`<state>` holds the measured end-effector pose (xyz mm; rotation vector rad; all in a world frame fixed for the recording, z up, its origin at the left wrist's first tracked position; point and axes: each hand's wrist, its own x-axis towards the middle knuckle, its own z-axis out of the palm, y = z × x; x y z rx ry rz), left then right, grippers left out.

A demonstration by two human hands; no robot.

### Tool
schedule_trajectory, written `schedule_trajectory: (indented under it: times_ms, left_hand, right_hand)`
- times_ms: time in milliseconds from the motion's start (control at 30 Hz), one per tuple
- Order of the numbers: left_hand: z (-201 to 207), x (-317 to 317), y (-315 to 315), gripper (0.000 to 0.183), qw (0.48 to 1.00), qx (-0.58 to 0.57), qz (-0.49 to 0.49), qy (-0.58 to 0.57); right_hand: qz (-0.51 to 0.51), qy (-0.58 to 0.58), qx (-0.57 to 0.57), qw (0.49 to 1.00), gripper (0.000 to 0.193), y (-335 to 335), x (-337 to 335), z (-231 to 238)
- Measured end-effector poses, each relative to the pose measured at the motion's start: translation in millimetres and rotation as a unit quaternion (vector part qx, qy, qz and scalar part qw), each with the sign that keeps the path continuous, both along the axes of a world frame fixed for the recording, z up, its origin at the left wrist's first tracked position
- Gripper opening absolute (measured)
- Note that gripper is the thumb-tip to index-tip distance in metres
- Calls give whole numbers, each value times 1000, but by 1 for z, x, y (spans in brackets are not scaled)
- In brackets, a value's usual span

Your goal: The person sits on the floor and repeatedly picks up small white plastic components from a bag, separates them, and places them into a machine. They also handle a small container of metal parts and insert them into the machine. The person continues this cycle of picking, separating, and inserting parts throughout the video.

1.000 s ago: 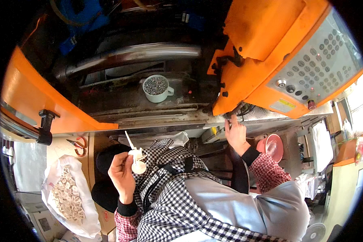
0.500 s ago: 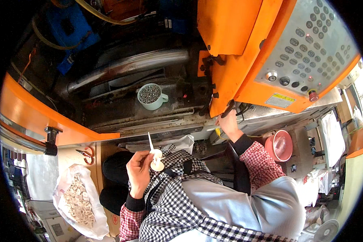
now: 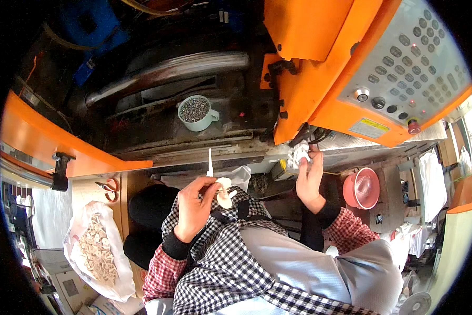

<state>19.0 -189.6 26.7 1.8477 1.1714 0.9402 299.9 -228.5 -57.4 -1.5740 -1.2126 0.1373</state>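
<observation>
Pinched between the fingers of my left hand [image 3: 194, 202] is a cream moulded plastic part [image 3: 224, 192] with rounded lobes. A thin pointed sprue [image 3: 210, 163] stands up from it. My right hand [image 3: 310, 181] is closed on a crumpled white cloth [image 3: 299, 153], which may be paper. That hand is just below the lower corner of the orange machine guard [image 3: 293, 121], close to some dark cables [image 3: 315, 135].
A pale green mug [image 3: 198, 122] full of small metal pieces stands on the machine bed. Left are orange-handled scissors [image 3: 111, 190] and a white bag [image 3: 73, 262] of cream parts. Right are a pink bowl [image 3: 351, 194] and the control panel [image 3: 404, 68].
My right hand has come away from the guard's lower corner, and a white cloth now shows in it. The left hand has shifted rightward with the plastic part.
</observation>
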Motion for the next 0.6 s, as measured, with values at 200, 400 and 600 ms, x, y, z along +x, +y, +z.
schedule_trajectory:
  times_ms: [200, 400, 600]
  left_hand:
    - [3, -6, -4, 10, 999, 36, -16, 23]
    - [3, -13, -3, 9, 993, 97, -45, 43]
    - [6, -19, -11, 9, 993, 107, -16, 47]
  right_hand:
    - [203, -2, 19, 979, 15, -12, -43, 43]
    - [461, -44, -38, 885, 15, 29, -83, 89]
    - [511, -71, -29, 856, 17, 51, -99, 87]
